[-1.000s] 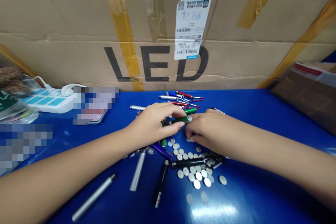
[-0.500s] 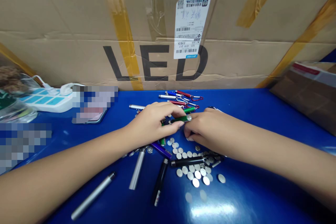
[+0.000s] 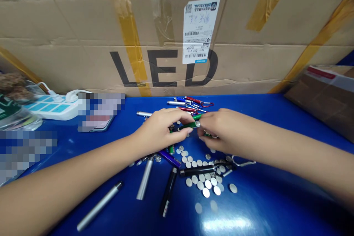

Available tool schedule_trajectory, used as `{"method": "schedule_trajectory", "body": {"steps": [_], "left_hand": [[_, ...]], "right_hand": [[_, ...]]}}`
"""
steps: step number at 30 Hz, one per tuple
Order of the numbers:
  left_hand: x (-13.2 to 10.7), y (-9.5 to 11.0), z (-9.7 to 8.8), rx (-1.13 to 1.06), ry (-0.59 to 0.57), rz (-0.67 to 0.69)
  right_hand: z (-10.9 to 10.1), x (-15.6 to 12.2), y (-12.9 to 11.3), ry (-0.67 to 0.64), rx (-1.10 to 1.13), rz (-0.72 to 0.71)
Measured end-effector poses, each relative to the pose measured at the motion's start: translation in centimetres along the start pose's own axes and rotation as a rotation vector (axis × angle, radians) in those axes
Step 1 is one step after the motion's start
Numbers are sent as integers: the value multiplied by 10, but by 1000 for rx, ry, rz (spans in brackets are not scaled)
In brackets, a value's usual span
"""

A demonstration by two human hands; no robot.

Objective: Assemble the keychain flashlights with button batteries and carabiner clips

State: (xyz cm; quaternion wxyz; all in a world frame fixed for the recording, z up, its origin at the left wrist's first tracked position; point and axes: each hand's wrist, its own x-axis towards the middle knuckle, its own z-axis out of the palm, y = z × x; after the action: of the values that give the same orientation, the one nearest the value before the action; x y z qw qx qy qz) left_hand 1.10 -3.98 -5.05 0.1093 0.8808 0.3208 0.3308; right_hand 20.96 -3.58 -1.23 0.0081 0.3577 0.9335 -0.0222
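Note:
My left hand (image 3: 162, 129) is closed around a small green pen-light tube (image 3: 190, 124), its silver end pointing right. My right hand (image 3: 218, 129) is raised beside that end, fingers pinched together on something too small to make out. Below the hands lie several silver button cells (image 3: 206, 184) scattered on the blue table (image 3: 276, 191). A black tube (image 3: 197, 171) and another black tube (image 3: 168, 191) lie among them, with silver tubes (image 3: 145, 177) to the left and a purple tube (image 3: 170, 158) under my left wrist.
A large cardboard box marked LED (image 3: 166, 33) walls off the back. More coloured pen-lights with clips (image 3: 190, 103) lie behind the hands. A white power strip (image 3: 52, 107) and a phone (image 3: 96, 121) sit at the left; another carton (image 3: 326, 96) stands at the right.
My right hand has lifted off the table and moved up to the green tube's end, uncovering a wire clip on the table. The left hand stays closed on the tube.

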Motion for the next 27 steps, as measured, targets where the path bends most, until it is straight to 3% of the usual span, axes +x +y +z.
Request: {"method": "schedule_trajectory", "body": {"steps": [4,8,14,27], "left_hand": [[1,-1,0,-15,0,1],[1,0,0,-2,5,15],[0,2,-1,25,23,20],[0,1,-1,-10,61,-17]], "right_hand": [[-19,-7,6,184,48,62],[-23,-10,5,269,102,51],[-14,-7,1,276,103,34],[-19,-14,1,235,92,-94]]}}
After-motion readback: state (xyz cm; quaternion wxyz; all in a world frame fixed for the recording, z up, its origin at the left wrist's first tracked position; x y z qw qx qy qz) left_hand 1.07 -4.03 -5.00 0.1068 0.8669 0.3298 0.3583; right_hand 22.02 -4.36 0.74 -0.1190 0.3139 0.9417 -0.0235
